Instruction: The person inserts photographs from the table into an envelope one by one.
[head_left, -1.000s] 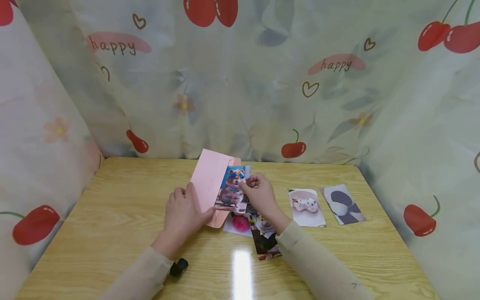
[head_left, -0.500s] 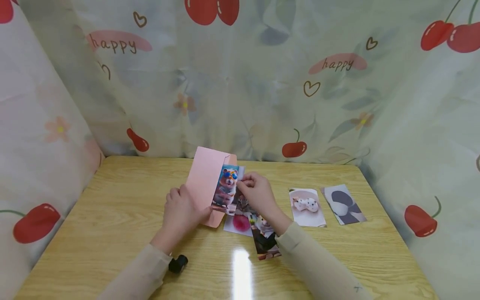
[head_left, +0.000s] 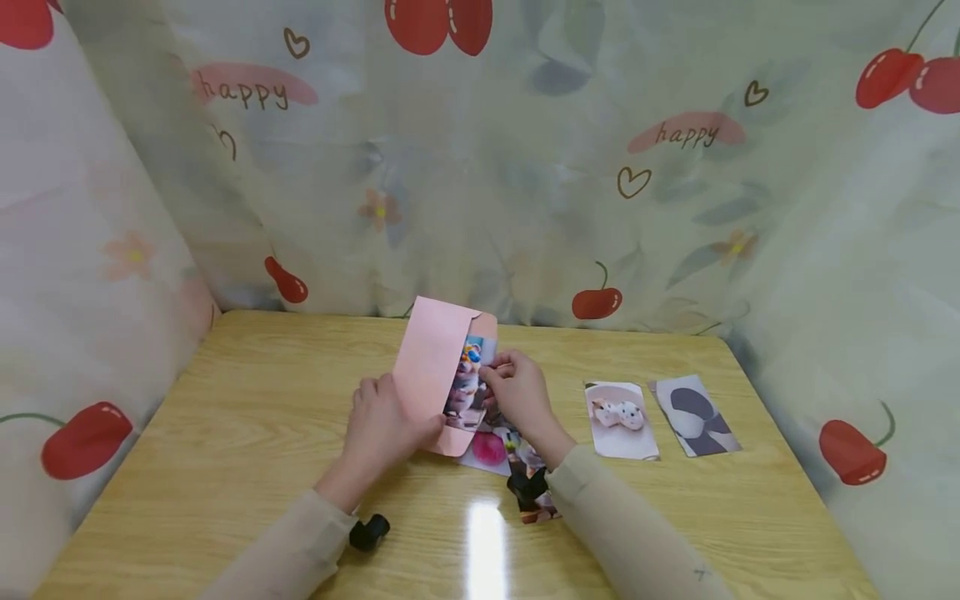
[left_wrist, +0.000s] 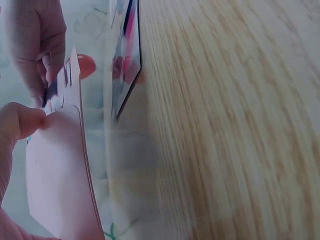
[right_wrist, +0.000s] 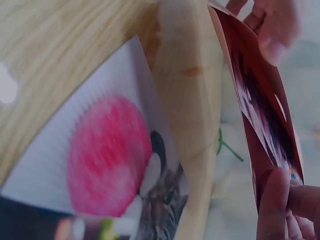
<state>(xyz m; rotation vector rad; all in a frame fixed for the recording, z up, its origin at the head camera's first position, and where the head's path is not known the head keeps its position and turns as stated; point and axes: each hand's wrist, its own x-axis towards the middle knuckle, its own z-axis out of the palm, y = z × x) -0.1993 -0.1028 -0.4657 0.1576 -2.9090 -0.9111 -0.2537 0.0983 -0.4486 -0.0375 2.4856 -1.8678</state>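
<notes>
My left hand [head_left: 382, 429] grips a pink envelope [head_left: 431, 354] by its lower left part, the thumb lying over its front near the opening. The envelope is raised off the table, its flap side facing right. A photo of a hamster in sunglasses [head_left: 467, 392] sits partly inside it, its right strip showing. My right hand [head_left: 519, 392] pinches that photo's right edge between thumb and fingers. In the right wrist view, the photo [right_wrist: 265, 112] lies between the envelope's walls [right_wrist: 227, 30]. Below the hands, a photo with a pink ball [right_wrist: 110, 155] lies on the table.
Another photo [head_left: 536, 510] overlaps the pink-ball one, partly hidden by my right wrist and its black camera [head_left: 527, 485]. To the right lie a photo of two white animals [head_left: 618, 419] and a grey-and-white photo [head_left: 693, 417] on the wooden table [head_left: 262, 400]. A cherry-print curtain [head_left: 480, 208] surrounds it.
The hamster photo has slid leftward, deeper into the envelope, so less of it shows. My right hand has moved with it. The loose photos stay put while the head view shifts slightly.
</notes>
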